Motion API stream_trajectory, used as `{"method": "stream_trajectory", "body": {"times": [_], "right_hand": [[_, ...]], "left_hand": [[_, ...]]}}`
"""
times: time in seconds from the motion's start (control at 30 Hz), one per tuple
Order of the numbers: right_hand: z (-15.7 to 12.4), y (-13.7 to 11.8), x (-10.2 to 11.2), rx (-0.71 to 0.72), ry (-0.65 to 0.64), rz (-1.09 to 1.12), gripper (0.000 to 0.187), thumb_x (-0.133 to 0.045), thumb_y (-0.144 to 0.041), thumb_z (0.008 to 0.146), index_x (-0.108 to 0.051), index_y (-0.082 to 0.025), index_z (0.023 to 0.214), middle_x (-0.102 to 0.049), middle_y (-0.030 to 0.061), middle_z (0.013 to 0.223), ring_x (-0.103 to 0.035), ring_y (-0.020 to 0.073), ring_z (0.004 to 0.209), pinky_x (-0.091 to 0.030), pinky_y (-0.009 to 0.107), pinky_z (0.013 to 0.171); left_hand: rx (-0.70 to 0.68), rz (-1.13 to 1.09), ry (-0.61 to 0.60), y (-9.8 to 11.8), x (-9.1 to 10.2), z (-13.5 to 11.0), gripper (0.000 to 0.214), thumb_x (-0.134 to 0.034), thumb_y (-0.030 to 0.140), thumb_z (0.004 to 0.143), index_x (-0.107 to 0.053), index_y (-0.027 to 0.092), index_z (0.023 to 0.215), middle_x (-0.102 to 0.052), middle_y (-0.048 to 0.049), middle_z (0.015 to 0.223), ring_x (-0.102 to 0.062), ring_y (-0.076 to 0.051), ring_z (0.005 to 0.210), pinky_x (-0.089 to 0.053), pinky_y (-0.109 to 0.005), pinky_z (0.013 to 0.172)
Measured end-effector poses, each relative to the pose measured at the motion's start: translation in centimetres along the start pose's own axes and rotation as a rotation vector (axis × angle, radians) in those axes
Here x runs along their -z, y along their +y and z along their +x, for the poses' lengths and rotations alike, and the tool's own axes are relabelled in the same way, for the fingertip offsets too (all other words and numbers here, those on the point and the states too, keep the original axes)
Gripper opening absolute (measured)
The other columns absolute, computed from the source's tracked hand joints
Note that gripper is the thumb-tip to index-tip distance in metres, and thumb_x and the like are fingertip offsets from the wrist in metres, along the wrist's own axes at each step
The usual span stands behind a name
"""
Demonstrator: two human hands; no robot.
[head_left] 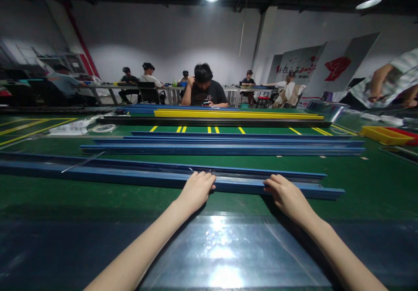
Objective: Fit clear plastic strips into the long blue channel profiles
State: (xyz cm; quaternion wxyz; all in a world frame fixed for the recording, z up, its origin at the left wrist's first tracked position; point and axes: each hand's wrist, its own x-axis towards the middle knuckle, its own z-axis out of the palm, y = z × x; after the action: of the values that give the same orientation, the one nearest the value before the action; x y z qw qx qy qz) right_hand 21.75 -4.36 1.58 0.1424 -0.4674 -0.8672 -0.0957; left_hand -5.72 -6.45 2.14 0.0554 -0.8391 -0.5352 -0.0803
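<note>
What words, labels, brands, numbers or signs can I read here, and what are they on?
Back banner: dark and red lettering, too blurred to quote; smaller print below is also unreadable.
Grey panel: a red fist emblem, a picture rather than words.
Seated person's dark shirt: faint lettering, too dim to read.
Blue rail at the hands: no text visible.

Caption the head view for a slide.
Left hand and right hand on the nearest blue channel, above a green table.
</note>
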Motion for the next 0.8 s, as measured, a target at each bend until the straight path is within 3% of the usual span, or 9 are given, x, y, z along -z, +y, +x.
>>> {"method": "stream_trajectory", "body": {"times": [0.8], "right_hand": [[0.03, 0.06, -0.35, -0.015, 0.024, 0.025, 0.023, -0.037, -0.021, 0.087, -0.059, -0.018, 0.081, -0.055, 0.0063, 0.079, -0.05, 0.0184, 0.075, -0.039, 0.027, 0.066]], "left_hand": [[0.011, 0.062, 0.061, 0.3, -0.86, -0.29, 0.013, -0.039, 0.013, 0.087, -0.052, 0.016, 0.085, -0.061, -0.005, 0.087, -0.052, -0.02, 0.083, -0.032, -0.032, 0.07]]}}
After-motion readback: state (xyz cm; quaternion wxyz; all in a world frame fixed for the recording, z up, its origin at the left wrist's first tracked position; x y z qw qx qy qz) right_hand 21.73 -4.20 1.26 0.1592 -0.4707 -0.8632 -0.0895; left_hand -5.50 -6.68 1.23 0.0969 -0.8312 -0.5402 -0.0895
